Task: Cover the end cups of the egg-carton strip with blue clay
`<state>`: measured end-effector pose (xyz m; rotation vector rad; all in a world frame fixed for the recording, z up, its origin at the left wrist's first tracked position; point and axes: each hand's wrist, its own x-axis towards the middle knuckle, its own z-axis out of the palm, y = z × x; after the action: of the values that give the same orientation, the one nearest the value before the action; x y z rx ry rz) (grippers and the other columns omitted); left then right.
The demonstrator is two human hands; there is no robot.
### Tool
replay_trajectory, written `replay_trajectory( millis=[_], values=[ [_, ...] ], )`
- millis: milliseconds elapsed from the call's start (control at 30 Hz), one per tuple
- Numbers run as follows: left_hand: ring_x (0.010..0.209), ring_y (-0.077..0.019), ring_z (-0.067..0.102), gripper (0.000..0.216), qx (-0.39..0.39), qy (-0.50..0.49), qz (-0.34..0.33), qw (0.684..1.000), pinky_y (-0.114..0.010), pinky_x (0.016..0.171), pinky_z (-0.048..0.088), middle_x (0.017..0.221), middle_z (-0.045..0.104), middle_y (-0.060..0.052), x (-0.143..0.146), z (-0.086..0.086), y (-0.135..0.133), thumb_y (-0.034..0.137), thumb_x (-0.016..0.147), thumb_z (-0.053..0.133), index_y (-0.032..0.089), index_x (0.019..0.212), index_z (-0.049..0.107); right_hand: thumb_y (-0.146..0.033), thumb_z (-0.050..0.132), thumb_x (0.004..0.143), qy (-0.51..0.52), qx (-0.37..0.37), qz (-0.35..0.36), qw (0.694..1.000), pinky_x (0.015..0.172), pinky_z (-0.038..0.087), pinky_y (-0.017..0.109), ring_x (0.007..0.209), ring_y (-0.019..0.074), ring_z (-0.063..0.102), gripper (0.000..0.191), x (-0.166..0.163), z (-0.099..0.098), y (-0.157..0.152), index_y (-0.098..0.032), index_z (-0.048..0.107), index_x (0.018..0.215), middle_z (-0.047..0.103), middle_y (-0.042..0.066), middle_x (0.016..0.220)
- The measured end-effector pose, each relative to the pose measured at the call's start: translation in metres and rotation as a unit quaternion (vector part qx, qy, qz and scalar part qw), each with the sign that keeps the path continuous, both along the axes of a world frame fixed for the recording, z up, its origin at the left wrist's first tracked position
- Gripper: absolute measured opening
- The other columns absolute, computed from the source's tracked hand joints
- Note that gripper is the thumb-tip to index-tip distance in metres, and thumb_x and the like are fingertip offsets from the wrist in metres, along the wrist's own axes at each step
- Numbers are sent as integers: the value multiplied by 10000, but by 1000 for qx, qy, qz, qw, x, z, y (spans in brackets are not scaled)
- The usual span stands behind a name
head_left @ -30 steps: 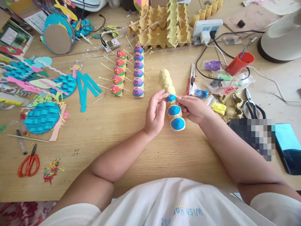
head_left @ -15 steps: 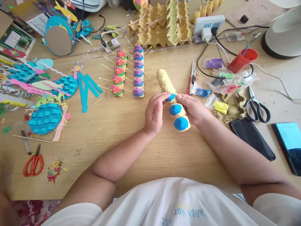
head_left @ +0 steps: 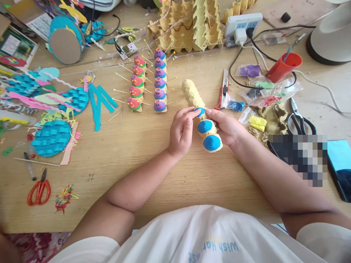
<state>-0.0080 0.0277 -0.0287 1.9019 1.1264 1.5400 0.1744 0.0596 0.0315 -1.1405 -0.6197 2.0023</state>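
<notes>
A long yellow egg-carton strip [head_left: 192,94] lies on the wooden table [head_left: 142,153], its three nearest bumps capped with blue clay [head_left: 211,143]. My left hand [head_left: 181,131] is curled beside the strip, thumb and forefinger pressing the farthest blue cap [head_left: 199,110]. My right hand [head_left: 226,126] grips the strip from the other side, its fingertips on the same cap. Two finished rows of painted carton bumps stuck with pins, one red-green [head_left: 136,82] and one purple-blue [head_left: 159,80], stand just beyond.
Egg cartons [head_left: 189,29] and a power strip [head_left: 242,25] sit at the back. Bags of coloured clay [head_left: 255,122], a red cup [head_left: 283,67], a utility knife [head_left: 223,89], scissors [head_left: 300,122] and phones lie right. Blue paper crafts [head_left: 52,137] and orange scissors [head_left: 40,190] lie left.
The near end of the strip has swung slightly to the right. Both hands stay on the farthest blue cap, fingers working it.
</notes>
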Motion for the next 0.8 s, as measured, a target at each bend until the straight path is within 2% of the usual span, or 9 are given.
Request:
replay_trajectory(
  millis=[233,400,633,733,800],
  values=[
    [1525,-242,679,562,7,52,-20,998,-431,1334,496,1553,781,-98,-4,-2,0,551,1233,338,299,1568,713,-303,791,1048,0,-13,-24,1000,460,219,206,522,80,194,452,-1,1,-1,-225,515,699,349,-81,551],
    [1642,-269,595,604,23,100,-48,994,-445,1373,395,1700,705,-49,-7,-2,1,570,1224,306,386,1736,567,-359,840,1016,-1,21,-37,999,479,188,232,544,84,171,493,0,1,-1,-240,471,711,330,-90,583],
    [1715,-306,527,665,4,89,-64,994,-515,1430,328,1747,663,-64,-4,-5,3,659,1197,297,391,1762,526,-414,864,988,3,58,-24,998,512,176,261,559,92,163,448,3,-1,-1,-248,509,770,314,-102,609],
    [1807,-313,393,673,-8,68,-86,994,-556,1484,255,1849,546,-34,-3,-11,4,666,1191,272,444,1800,451,-430,841,992,-4,63,-25,998,529,193,263,566,106,195,412,3,-1,-1,-255,528,790,341,-89,624],
    [1855,-293,291,683,-28,38,-95,994,-553,1510,234,1934,406,39,-2,-16,4,705,1180,246,520,1831,343,-506,818,998,-48,78,-10,996,541,236,269,571,126,252,395,3,0,-1,-270,557,820,382,-73,638]
  ],
)
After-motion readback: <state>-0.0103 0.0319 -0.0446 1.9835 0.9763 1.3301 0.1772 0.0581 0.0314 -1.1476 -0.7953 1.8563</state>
